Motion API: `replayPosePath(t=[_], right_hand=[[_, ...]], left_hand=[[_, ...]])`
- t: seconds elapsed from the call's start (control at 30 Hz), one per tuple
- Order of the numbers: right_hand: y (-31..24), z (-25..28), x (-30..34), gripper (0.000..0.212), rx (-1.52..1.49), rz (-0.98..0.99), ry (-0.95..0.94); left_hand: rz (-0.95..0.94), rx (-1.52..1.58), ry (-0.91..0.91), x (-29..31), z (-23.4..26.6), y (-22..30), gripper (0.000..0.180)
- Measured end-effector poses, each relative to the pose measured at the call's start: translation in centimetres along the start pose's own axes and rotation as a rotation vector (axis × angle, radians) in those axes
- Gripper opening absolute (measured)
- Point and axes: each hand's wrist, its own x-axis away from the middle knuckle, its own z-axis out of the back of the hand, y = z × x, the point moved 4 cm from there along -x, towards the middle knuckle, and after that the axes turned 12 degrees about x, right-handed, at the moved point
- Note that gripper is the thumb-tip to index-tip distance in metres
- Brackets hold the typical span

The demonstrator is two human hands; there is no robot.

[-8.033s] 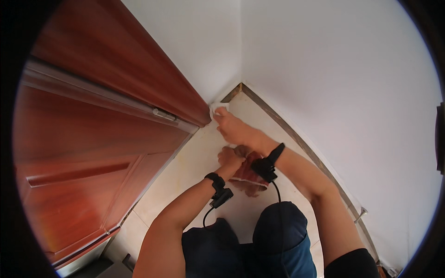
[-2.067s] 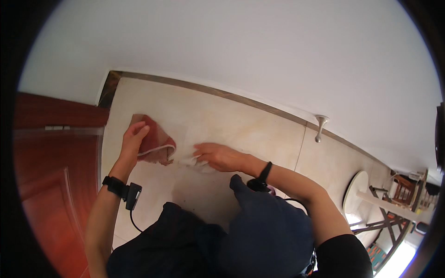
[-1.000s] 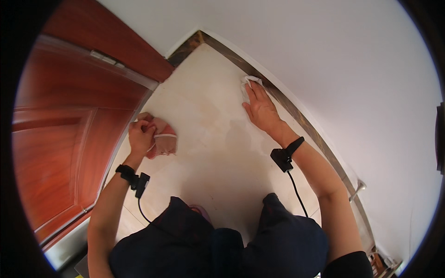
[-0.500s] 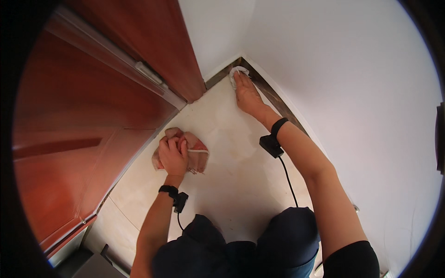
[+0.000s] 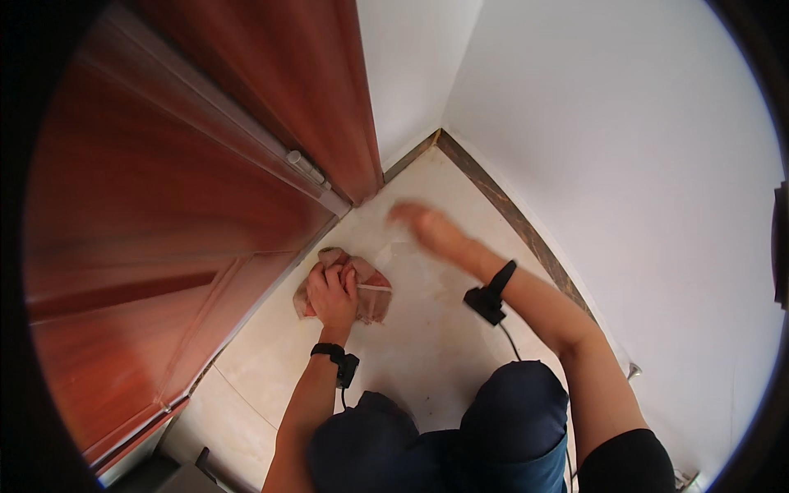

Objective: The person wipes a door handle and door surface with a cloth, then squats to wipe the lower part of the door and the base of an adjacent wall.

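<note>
a crumpled red-and-tan cloth [image 5: 376, 302] lies flat on the pale tiled floor [image 5: 427, 353], just right of the red-brown door [image 5: 164, 246], spread a little wider from left to right than from near to far. the left hand [image 5: 333, 297] is the nearer one — it rests right on the cloth, its fingers pointing far, bent down and gathering a fold against the thumb.

the right hand [image 5: 431, 232] is apart from it, farther off and to the right, with bare tile between. seen from its fingers, the cloth lies near and to the left; they point left, across toward the foot of the door. that hand is smeared by blur — whether its fingers are clenched, loose or grasping anything, i cannot tell. behind it, the dark skirting [image 5: 514, 215] runs along the right wall [image 5: 641, 181].
</note>
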Motion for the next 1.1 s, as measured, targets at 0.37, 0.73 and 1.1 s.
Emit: replayPosePath(t=[0.37, 0.73, 1.1], right_hand=[[6.6, 1.4, 3.3, 0.062, 0.7, -0.151, -0.228], [1.0, 10.5, 3.5, 0.038, 0.704, -0.091, -0.107], [-2.1, 16.9, 9.4, 0.02, 0.04, -0.515, -0.309]], left_hand=[[0.026, -0.001, -0.024, 0.4, -0.2, -0.7, 0.028], [-0.037, 0.023, -0.017, 0.3, -0.4, -0.3, 0.029], [-0.045, 0.051, -0.001, 0.2, -0.8, -0.2, 0.026]])
